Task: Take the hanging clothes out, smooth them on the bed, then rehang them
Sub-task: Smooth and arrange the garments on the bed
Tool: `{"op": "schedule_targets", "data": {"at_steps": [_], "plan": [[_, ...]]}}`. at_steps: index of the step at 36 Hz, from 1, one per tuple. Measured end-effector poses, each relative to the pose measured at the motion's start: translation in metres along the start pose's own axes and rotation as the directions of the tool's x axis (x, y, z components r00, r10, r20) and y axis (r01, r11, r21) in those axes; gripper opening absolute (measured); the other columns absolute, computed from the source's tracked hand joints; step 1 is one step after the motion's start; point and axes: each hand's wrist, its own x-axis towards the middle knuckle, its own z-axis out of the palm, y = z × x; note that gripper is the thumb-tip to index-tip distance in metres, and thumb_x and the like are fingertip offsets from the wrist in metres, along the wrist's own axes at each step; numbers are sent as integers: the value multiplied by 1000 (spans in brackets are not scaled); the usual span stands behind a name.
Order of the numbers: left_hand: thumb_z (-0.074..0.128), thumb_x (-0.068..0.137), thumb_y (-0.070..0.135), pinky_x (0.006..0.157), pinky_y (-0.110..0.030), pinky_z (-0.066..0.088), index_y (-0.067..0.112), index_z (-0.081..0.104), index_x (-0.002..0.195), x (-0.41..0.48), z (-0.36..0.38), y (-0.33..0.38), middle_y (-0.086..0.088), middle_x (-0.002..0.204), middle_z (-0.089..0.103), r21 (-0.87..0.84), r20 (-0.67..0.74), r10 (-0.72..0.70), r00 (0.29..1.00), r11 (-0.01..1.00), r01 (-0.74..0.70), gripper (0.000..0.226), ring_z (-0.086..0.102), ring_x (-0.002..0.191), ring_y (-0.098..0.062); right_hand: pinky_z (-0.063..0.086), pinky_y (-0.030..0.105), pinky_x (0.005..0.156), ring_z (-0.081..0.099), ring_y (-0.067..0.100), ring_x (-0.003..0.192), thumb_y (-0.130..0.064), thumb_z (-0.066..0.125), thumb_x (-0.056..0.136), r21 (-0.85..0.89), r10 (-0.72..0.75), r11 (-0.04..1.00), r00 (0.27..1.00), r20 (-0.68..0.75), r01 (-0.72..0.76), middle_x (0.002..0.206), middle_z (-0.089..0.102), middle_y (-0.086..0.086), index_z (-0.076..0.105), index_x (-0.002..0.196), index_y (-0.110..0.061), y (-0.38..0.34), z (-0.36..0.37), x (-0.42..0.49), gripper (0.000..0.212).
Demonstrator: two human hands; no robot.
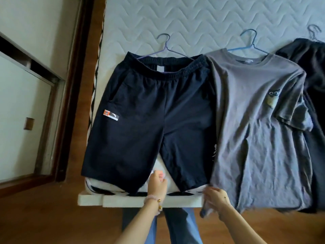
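Navy shorts lie flat on the white quilted mattress, still on a thin hanger. To their right lies a grey T-shirt on a blue hanger. My left hand is between the two shorts legs, its fingers curled right at the inner edge of the left leg; whether it holds the fabric is unclear. At the mattress's near edge, my right hand grips the T-shirt's lower left hem corner, which droops below the hand.
A black garment on its own hanger lies at the far right, partly under the T-shirt's sleeve. The bed's white base juts out below the mattress. Wooden floor and a wardrobe with sliding doors are on the left.
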Motion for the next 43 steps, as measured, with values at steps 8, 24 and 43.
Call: {"op": "schedule_targets", "data": {"at_steps": [8, 24, 43], "plan": [[64, 70, 44, 88, -37, 47, -3, 56, 110, 10, 62, -2, -15, 108, 62, -81, 95, -284, 954, 953, 291, 63, 59, 102, -32, 47, 40, 96, 64, 28, 94, -7, 57, 83, 158, -20, 987, 998, 54, 11, 92, 70, 11, 68, 110, -6, -5, -15, 13, 28], [66, 86, 19, 108, -39, 37, 7, 38, 139, -2, 22, -4, -5, 139, 47, -277, 149, -276, 950, 910, 308, 60, 46, 127, -26, 39, 11, 47, 47, 20, 78, -21, 55, 77, 392, -8, 920, 1000, 1, 7, 87, 57, 3, 54, 103, -22, -11, -2, -9, 25], [46, 95, 6, 92, -37, 49, 5, 57, 122, -10, -40, 33, -11, 121, 66, -607, 379, -52, 924, 739, 291, 29, 60, 114, -24, 52, 34, 82, 62, 27, 97, -11, 57, 92, 855, 42, 357, 920, 389, -377, 92, 62, 10, 48, 130, -2, -66, 21, -14, 40]]}}
